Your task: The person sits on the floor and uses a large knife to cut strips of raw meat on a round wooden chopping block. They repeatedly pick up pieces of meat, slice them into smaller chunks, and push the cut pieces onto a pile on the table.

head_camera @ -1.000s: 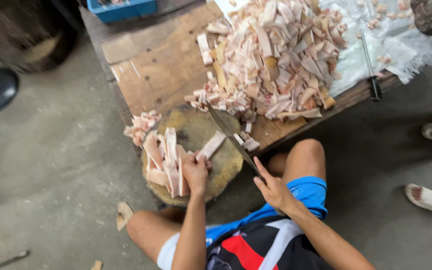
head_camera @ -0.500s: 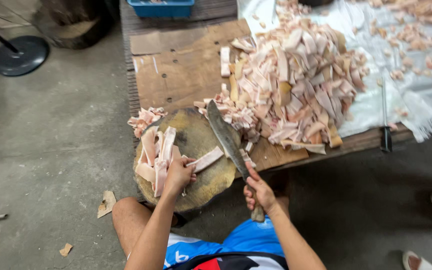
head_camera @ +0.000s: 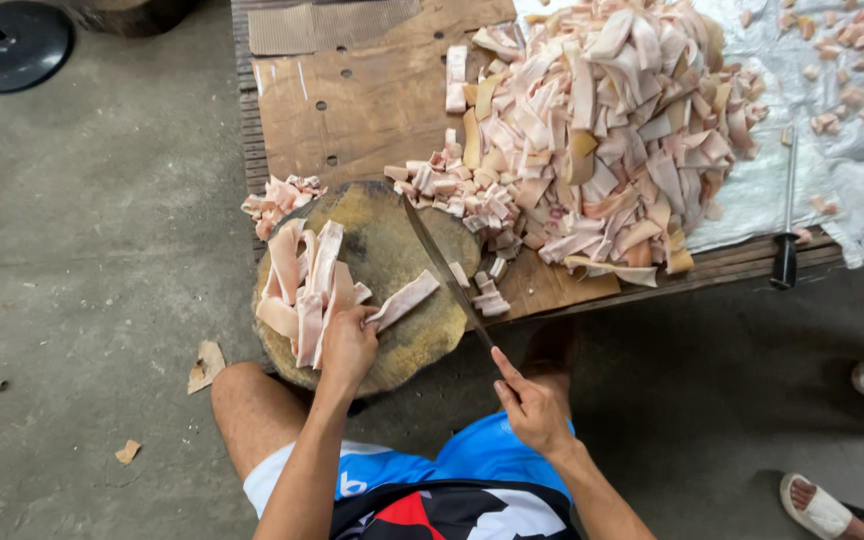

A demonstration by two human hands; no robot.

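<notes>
Here, left hand [head_camera: 349,343] on meat strip [head_camera: 404,299], right hand [head_camera: 532,405] gripping knife [head_camera: 442,268].

Worn wooden chopping block [head_camera: 392,250], glossy metal knife blade [head_camera: 440,262], rough concrete floor [head_camera: 102,250]
</notes>
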